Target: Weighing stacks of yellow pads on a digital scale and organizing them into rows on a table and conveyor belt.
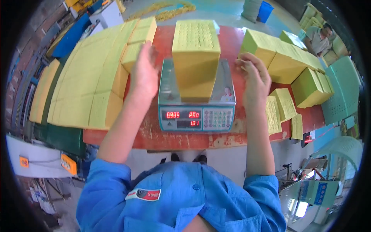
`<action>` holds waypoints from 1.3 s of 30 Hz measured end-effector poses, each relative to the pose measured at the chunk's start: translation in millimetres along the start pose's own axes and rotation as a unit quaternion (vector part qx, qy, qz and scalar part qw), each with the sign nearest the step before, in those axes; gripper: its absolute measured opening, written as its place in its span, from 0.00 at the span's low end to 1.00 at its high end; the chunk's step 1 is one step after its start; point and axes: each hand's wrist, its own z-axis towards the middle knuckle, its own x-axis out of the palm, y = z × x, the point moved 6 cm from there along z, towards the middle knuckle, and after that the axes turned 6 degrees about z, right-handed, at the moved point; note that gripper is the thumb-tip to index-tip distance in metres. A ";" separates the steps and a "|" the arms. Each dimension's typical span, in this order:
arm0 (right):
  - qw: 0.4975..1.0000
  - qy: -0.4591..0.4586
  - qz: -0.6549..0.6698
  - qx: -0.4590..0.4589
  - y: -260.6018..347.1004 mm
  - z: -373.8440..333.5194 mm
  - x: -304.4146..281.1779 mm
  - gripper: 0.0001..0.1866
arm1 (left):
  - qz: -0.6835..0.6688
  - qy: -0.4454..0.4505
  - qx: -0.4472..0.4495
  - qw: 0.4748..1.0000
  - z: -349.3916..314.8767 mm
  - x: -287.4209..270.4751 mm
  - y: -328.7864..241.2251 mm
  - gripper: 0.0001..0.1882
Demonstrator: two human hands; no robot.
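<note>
A tall stack of yellow paper (196,71) with rows of curved cuts on its top stands on the steel pan of a digital scale (217,129). Red digits glow on the scale's front panel. To the left of the stack, and apart from it, my left hand (145,73) is raised with its fingers stretched out, holding nothing. The long left block of yellow paper stacks (87,73) is just beside it. My right hand (255,75) hovers right of the scale, fingers curled in a pinch. Something thin and pale may be between the fingertips; it is too small to make out.
The scale stands on a worn red table (162,141). More yellow stacks (288,63) line its right side, with small bundles (284,104) nearer me. Another person (319,40) sits at the far right. A blue bin (265,11) stands on the floor beyond.
</note>
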 end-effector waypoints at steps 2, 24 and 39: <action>0.997 -0.023 0.067 -0.013 2.8 -22.6 -17.6 0.11 | -0.003 -0.039 -0.004 0.999 -16.6 -19.8 -6.9 0.32; 0.980 0.077 0.127 0.132 -28.5 -58.5 -42.5 0.11 | -0.016 -0.121 0.028 0.992 -98.6 -11.2 8.0 0.33; 0.942 0.115 -0.254 -0.185 -121.8 59.0 -8.4 0.17 | 0.127 0.056 -0.090 0.986 30.6 29.9 -21.2 0.46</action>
